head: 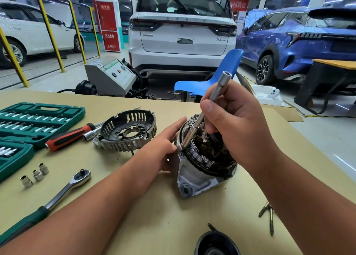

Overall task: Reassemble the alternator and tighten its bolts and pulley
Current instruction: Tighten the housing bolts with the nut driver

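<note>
1. I see the alternator (202, 164) on the table (154, 216), about mid-view and tipped slightly, with its open end facing up.
2. Its lower half is a pale cast-metal housing, scuffed, with a mounting ear and a round bore on the side nearest me.
3. Above the housing sits a dark stator ring. Coils of wire wind along the inside of it, and there is dark metal in the centre. The cover is off.
4. The right hand (231, 123) has its fingers curled round a slanted steel bar (204, 112). The bar's lower tip sits on the alternator's left rim and its hollow upper end points up and away.
5. The left hand (165, 145) lies against the alternator's left side. Its fingers are nearly straight, not wrapped round anything, and the fingertips are just beside the bar's tip.
6. The slotted cover (128, 131) lies left of the alternator, close by but apart from it.
7. Further left are a screwdriver (71, 137) with a red and black handle and a green socket case (34, 119).
8. Left of the alternator and nearer me lie a ratchet (63, 191) and three loose sockets (34, 175).
9. To the alternator's right, nearer me, are thin bolts (271, 222). A black round part (215, 243) sits at the bottom edge.
</note>
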The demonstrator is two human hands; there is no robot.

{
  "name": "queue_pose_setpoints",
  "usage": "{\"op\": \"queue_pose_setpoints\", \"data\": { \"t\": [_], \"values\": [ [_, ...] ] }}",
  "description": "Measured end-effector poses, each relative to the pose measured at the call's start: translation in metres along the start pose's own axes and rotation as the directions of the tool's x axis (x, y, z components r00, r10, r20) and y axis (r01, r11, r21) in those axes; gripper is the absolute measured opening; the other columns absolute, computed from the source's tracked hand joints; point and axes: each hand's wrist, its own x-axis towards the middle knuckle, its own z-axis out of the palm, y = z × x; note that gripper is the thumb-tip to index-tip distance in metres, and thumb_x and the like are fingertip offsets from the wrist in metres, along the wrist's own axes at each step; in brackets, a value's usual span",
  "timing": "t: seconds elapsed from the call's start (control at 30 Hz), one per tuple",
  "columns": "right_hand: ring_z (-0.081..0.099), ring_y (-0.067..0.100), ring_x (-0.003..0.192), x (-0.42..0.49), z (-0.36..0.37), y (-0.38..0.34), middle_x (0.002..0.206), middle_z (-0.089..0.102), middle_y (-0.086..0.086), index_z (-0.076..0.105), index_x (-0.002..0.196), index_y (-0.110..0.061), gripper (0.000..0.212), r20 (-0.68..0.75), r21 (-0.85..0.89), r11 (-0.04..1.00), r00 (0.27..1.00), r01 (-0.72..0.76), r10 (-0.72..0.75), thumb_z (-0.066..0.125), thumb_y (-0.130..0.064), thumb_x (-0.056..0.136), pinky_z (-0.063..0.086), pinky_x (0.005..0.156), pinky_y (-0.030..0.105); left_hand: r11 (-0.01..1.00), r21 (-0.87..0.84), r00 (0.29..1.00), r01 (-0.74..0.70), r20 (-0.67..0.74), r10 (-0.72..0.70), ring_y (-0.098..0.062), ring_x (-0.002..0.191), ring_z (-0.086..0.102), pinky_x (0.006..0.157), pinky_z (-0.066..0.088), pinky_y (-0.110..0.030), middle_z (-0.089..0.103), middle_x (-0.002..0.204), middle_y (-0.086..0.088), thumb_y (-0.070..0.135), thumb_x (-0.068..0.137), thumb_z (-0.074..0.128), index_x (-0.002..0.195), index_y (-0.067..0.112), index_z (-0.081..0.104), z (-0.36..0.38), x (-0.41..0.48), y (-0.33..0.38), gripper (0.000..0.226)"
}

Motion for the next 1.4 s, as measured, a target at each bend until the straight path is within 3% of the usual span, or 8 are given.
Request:
{"op": "queue_pose_setpoints", "data": {
  "t": [0.07,0.17,0.27,0.5,0.67,0.83,1.1,1.4],
  "values": [
    [0.054,0.012,0.054,0.0,0.0,0.001,0.067,0.055,-0.005,0.064,0.094,-0.019,0.013,0.002,0.016,1.0,1.0,-0.006,0.006,0.061,-0.007,0.098,0.046,0.057,0.02,1.0,0.02,1.0,0.006,-0.011,-0.006,-0.038,0.121,0.062,0.086,0.044,-0.043,0.058,0.152,-0.008,-0.004,0.095,0.032,0.157,0.034,0.043,0.004,0.0,0.005,0.074],
    [0.055,0.011,0.056,-0.001,-0.001,0.001,0.068,0.057,-0.009,0.067,0.096,-0.018,0.016,0.013,0.021,1.0,1.0,-0.009,0.009,0.057,-0.005,0.097,0.045,0.059,0.018,0.998,0.037,0.998,0.046,-0.034,-0.045,-0.042,0.127,0.058,0.093,0.043,-0.051,0.054,0.155,-0.013,-0.019,0.097,0.017,0.16,0.03,0.04,0.007,-0.002,0.01,0.084],
    [0.055,0.012,0.058,-0.002,-0.001,0.0,0.065,0.057,-0.006,0.069,0.094,-0.017,0.02,0.015,0.015,0.999,0.999,-0.028,0.028,0.055,-0.005,0.096,0.044,0.06,0.018,0.998,0.038,0.997,0.05,-0.062,-0.048,-0.051,0.137,0.053,0.107,0.042,-0.069,0.056,0.153,-0.012,-0.019,0.096,0.018,0.159,0.03,0.041,0.009,-0.008,0.014,0.084],
    [0.052,0.014,0.053,0.0,0.0,-0.002,0.062,0.05,0.01,0.059,0.089,-0.014,0.011,0.006,-0.013,1.0,1.0,-0.015,0.016,0.064,-0.008,0.096,0.047,0.056,0.023,0.997,0.039,0.995,0.064,-0.083,-0.06,-0.05,0.136,0.054,0.107,0.043,-0.069,0.058,0.151,-0.008,-0.019,0.094,0.019,0.158,0.033,0.043,0.008,-0.007,0.011,0.086],
    [0.052,0.013,0.052,-0.001,-0.002,-0.001,0.065,0.053,-0.001,0.063,0.092,-0.014,0.009,0.008,0.02,1.0,1.0,-0.021,0.021,0.064,-0.006,0.095,0.047,0.055,0.025,0.998,0.055,0.999,0.041,-0.027,-0.04,-0.036,0.13,0.064,0.106,0.047,-0.067,0.062,0.149,0.002,0.004,0.076,0.043,0.151,0.049,0.049,0.0,-0.007,0.004,0.088],
    [0.056,0.012,0.055,-0.001,-0.002,0.0,0.063,0.058,-0.004,0.07,0.094,-0.016,0.02,0.015,0.04,0.999,0.999,-0.031,0.03,0.055,-0.003,0.096,0.046,0.06,0.019,0.999,0.022,0.999,0.041,0.007,-0.041,-0.029,0.123,0.068,0.099,0.053,-0.058,0.065,0.145,0.007,0.012,0.061,0.044,0.138,0.063,0.056,-0.005,-0.002,-0.003,0.093],
    [0.053,0.011,0.054,0.0,-0.001,-0.002,0.066,0.051,0.01,0.059,0.091,-0.014,0.01,0.009,0.018,1.0,1.0,-0.008,0.008,0.064,-0.007,0.096,0.048,0.057,0.021,0.999,0.042,0.996,-0.032,0.087,0.029,-0.025,0.13,0.065,0.106,0.05,-0.066,0.06,0.15,0.013,0.029,0.056,0.055,0.144,0.062,0.05,-0.012,0.0,-0.012,0.094],
    [0.056,0.011,0.057,-0.001,-0.002,-0.001,0.063,0.059,-0.001,0.069,0.098,-0.011,0.021,0.023,0.062,0.998,1.0,-0.022,0.021,0.05,-0.002,0.099,0.045,0.061,0.017,0.998,0.049,0.995,-0.048,0.094,0.043,-0.031,0.129,0.065,0.107,0.045,-0.073,0.061,0.149,0.009,0.029,0.053,0.054,0.144,0.061,0.051,-0.013,0.007,-0.018,0.097]
  ]
}}
